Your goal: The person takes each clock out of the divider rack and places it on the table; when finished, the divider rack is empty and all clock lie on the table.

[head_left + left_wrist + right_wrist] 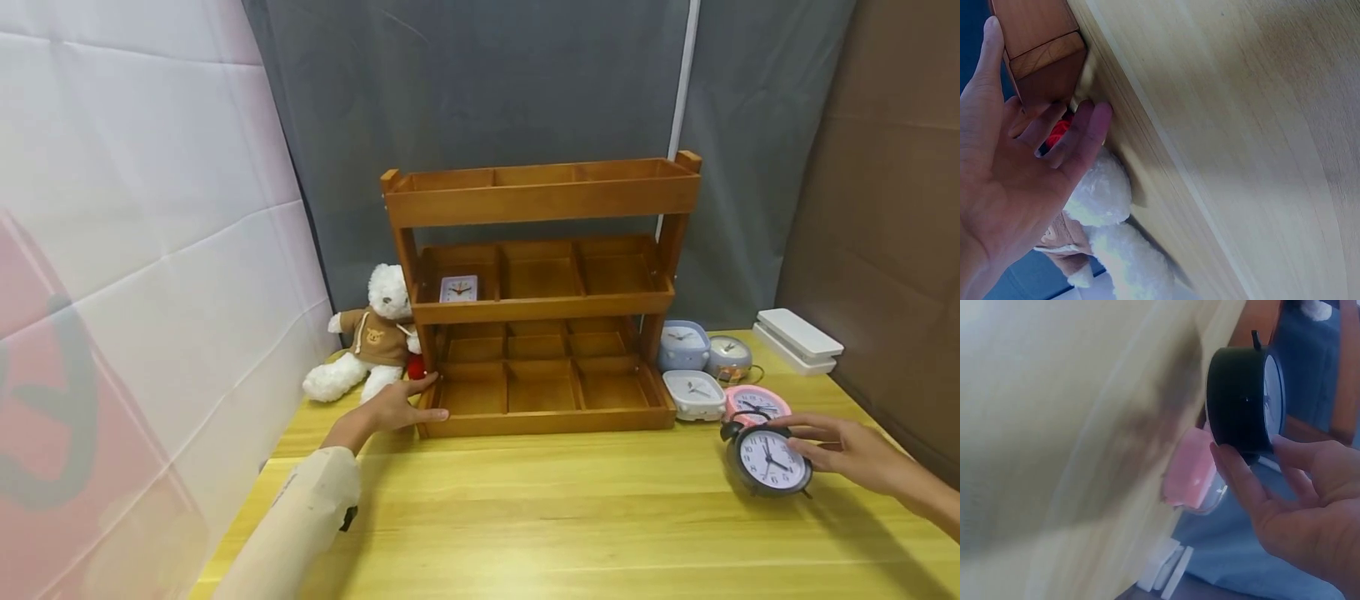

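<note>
My right hand (pixel 851 450) pinches a black twin-bell alarm clock (pixel 772 460) between thumb and fingers. Its white dial faces me in the head view, while the right wrist view shows its dark back and side, held close over the table. A pink alarm clock (pixel 757 402) lies just behind it, partly covered. At the other side, my left hand (pixel 393 406) rests on the lower left corner of a brown wooden shelf (pixel 543 423), thumb along the front and fingers at the end panel. One small square clock (pixel 459 289) stands in the middle tier's left compartment.
Beside the shelf's right end are a blue clock (pixel 683 346), a white clock (pixel 694 395) and a grey round clock (pixel 729 357). White flat boxes (pixel 798 340) lie farther right. A white teddy bear (pixel 378 337) in a brown hoodie leans at the shelf's left.
</note>
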The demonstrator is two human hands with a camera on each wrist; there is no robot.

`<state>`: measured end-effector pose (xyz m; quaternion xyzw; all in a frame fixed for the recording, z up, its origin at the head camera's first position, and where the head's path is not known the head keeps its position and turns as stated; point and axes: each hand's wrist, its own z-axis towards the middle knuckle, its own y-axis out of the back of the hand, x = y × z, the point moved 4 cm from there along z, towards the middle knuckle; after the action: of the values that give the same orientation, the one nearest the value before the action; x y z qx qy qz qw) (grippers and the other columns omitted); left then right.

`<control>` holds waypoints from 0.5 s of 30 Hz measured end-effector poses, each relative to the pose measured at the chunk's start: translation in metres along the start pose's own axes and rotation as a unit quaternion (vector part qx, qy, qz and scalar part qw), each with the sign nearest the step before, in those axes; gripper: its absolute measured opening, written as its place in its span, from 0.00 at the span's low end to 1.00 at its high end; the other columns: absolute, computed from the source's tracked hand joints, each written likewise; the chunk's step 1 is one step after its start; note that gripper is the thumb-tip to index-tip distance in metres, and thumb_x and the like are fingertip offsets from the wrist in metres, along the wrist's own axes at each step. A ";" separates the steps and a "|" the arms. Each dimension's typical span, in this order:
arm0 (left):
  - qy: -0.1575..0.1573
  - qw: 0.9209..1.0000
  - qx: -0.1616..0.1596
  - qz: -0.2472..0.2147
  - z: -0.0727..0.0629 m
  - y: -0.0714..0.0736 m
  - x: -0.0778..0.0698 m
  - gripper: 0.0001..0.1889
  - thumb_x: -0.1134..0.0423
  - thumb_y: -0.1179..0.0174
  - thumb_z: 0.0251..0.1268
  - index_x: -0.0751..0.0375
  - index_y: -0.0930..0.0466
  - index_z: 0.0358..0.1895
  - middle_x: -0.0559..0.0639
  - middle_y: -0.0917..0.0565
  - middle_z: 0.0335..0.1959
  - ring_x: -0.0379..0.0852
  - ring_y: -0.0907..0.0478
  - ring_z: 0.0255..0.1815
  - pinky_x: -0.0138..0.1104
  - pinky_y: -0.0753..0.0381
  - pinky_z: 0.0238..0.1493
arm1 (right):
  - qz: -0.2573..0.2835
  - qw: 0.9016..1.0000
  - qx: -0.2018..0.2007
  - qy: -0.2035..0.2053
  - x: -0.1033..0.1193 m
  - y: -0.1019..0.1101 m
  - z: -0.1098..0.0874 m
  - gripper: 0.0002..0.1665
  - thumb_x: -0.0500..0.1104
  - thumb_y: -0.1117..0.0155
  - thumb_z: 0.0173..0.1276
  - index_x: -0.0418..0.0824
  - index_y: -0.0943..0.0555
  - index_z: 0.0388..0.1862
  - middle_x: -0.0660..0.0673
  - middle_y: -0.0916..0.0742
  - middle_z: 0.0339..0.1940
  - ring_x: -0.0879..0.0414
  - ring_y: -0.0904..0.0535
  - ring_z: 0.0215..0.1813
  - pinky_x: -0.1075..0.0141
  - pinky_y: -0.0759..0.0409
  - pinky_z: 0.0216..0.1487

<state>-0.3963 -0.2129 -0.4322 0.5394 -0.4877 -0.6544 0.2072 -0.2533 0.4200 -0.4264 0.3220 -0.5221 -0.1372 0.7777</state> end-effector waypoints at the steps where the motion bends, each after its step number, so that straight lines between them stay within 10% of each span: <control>1: 0.000 1.000 0.000 -0.001 0.000 0.000 0.000 0.49 0.38 0.32 0.67 0.61 0.42 0.82 0.71 0.33 0.75 0.67 0.33 0.74 0.58 0.31 0.71 | 0.004 1.000 0.004 -0.005 -0.002 0.000 -0.002 0.23 0.28 0.38 0.74 0.50 0.14 0.59 0.81 0.24 0.54 0.77 0.22 0.48 0.67 0.14 0.34; 15: 0.002 1.000 0.006 -0.002 -0.001 -0.001 0.000 0.49 0.38 0.33 0.67 0.61 0.42 0.82 0.71 0.33 0.76 0.67 0.32 0.74 0.58 0.31 0.71 | 0.029 0.990 0.059 -0.126 -0.033 0.002 -0.017 0.27 0.37 0.41 0.81 0.75 0.16 0.54 0.81 0.25 0.46 0.73 0.23 0.39 0.67 0.19 0.32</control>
<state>-0.3947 -0.2128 -0.4325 0.5430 -0.4901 -0.6509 0.2033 -0.2520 0.4456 -0.4527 0.3322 -0.6322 -0.1234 0.6891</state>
